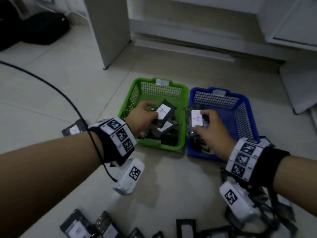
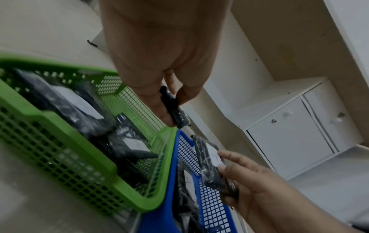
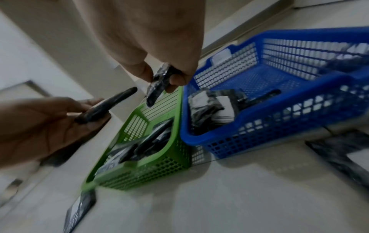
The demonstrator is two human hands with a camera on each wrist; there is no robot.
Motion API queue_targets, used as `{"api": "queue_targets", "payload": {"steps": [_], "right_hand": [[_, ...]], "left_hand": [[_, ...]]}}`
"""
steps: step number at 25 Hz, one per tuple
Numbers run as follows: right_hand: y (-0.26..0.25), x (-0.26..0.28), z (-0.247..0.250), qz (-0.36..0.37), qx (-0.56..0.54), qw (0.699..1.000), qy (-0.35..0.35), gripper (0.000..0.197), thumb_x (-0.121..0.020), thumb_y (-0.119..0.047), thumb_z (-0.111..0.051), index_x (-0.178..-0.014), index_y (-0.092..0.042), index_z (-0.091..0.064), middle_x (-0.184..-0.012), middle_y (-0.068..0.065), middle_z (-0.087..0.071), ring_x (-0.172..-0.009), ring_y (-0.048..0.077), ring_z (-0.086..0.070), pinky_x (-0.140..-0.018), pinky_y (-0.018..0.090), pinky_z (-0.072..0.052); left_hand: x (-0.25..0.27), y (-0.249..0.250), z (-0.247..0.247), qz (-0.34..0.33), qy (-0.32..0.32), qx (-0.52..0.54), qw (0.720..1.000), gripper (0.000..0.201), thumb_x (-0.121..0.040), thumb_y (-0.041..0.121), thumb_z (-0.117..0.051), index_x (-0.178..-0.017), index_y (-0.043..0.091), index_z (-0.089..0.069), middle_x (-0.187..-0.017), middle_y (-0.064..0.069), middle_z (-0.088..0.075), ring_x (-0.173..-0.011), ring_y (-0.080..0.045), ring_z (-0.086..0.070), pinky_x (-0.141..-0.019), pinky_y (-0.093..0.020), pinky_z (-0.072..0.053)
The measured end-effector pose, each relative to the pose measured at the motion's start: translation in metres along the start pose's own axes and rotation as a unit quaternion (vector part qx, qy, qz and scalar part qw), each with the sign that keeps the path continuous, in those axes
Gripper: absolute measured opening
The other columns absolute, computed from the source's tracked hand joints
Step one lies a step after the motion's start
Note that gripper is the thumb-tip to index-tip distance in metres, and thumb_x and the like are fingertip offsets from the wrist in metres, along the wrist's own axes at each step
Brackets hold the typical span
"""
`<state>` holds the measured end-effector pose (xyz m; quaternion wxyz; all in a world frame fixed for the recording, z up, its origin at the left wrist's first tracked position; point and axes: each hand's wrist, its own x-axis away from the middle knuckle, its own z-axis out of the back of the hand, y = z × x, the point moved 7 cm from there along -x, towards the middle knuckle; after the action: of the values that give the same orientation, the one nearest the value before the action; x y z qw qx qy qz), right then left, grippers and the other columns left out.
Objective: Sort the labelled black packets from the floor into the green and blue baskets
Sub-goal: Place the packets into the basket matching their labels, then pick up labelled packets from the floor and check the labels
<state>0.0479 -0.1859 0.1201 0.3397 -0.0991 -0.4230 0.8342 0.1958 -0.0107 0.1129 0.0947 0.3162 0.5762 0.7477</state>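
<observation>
Right now both hands are hovering over the two baskets at the centre of the head view, each pinching one labelled black packet. The left hand (image 1: 143,115) is holding its packet (image 1: 164,112) between thumb and fingers directly above the green basket (image 1: 184,93), label up, long axis running diagonally from lower left to upper right of the frame. The right hand (image 1: 211,133) is gripping a second packet (image 1: 197,120) by its edge, long axis roughly vertical in the frame, hanging over the near-left corner of the blue basket (image 1: 247,107), just beside the shared wall where the baskets are touching. Each packet is already lying above a basket, so the release probably needs little more than a loosening of the fingers. Both handwritten labels look similar, though blur makes reading them unsafe. Several packets are already lying inside both baskets. More packets (image 1: 186,228) are waiting on the floor (image 1: 60,79) along the bottom edge and lower right, one more at mid-left behind the left wrist. A black cable (image 1: 56,91) is curving across the floor at left, clear of the baskets.
</observation>
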Motion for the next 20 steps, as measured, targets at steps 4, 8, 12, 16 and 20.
{"api": "queue_targets", "payload": {"steps": [4, 8, 12, 16, 20], "right_hand": [[0.072, -0.016, 0.034, -0.115, -0.136, 0.98, 0.085, 0.044, -0.086, -0.006, -0.06, -0.127, -0.009, -0.044, -0.108, 0.005, -0.051, -0.086, 0.02, -0.055, -0.071, 0.031, -0.045], [0.118, -0.027, 0.048, -0.129, -0.124, 0.978, 0.104, 0.043, -0.083, -0.005, -0.061, -0.123, -0.007, -0.047, -0.108, 0.009, -0.057, -0.085, 0.023, -0.057, -0.073, 0.032, -0.05], [0.138, -0.026, 0.037, -0.112, 0.014, 0.993, 0.016, 0.044, -0.081, -0.009, -0.067, -0.122, -0.009, -0.049, -0.102, 0.007, -0.057, -0.088, 0.023, -0.058, -0.079, 0.03, -0.047], [0.145, -0.019, 0.026, -0.113, 0.14, 0.982, -0.051, 0.055, -0.083, -0.023, -0.064, -0.135, -0.018, -0.046, -0.126, 0.017, -0.052, -0.114, 0.031, -0.053, -0.1, 0.034, -0.045], [0.119, -0.002, 0.026, -0.092, 0.206, 0.973, -0.044, 0.054, -0.086, -0.024, -0.057, -0.138, -0.019, -0.044, -0.137, 0.017, -0.039, -0.129, 0.033, -0.035, -0.11, 0.038, -0.034]], "left_hand": [[-0.017, -0.028, -0.072, -0.008, 0.017, -0.001, 1.0, 0.02, -0.076, 0.017, -0.071, -0.087, 0.025, -0.056, -0.106, -0.015, -0.067, -0.089, -0.031, -0.067, -0.084, -0.047, -0.056], [-0.019, -0.057, -0.117, -0.045, 0.018, -0.014, 0.999, 0.036, -0.064, 0.03, -0.08, -0.093, 0.026, -0.06, -0.102, -0.008, -0.07, -0.098, -0.023, -0.067, -0.093, -0.046, -0.052], [-0.016, -0.048, -0.14, -0.106, -0.017, -0.101, 0.989, 0.037, -0.076, 0.016, -0.077, -0.108, 0.019, -0.059, -0.103, 0.0, -0.067, -0.087, -0.01, -0.064, -0.089, -0.024, -0.053], [-0.022, -0.045, -0.147, -0.154, -0.051, -0.245, 0.956, 0.045, -0.077, 0.025, -0.076, -0.119, 0.025, -0.061, -0.117, 0.0, -0.054, -0.09, -0.01, -0.062, -0.08, -0.007, -0.045], [-0.017, -0.04, -0.134, -0.172, -0.069, -0.314, 0.931, 0.043, -0.082, 0.02, -0.07, -0.124, 0.025, -0.059, -0.118, -0.002, -0.048, -0.093, -0.011, -0.057, -0.085, -0.009, -0.038]]}}
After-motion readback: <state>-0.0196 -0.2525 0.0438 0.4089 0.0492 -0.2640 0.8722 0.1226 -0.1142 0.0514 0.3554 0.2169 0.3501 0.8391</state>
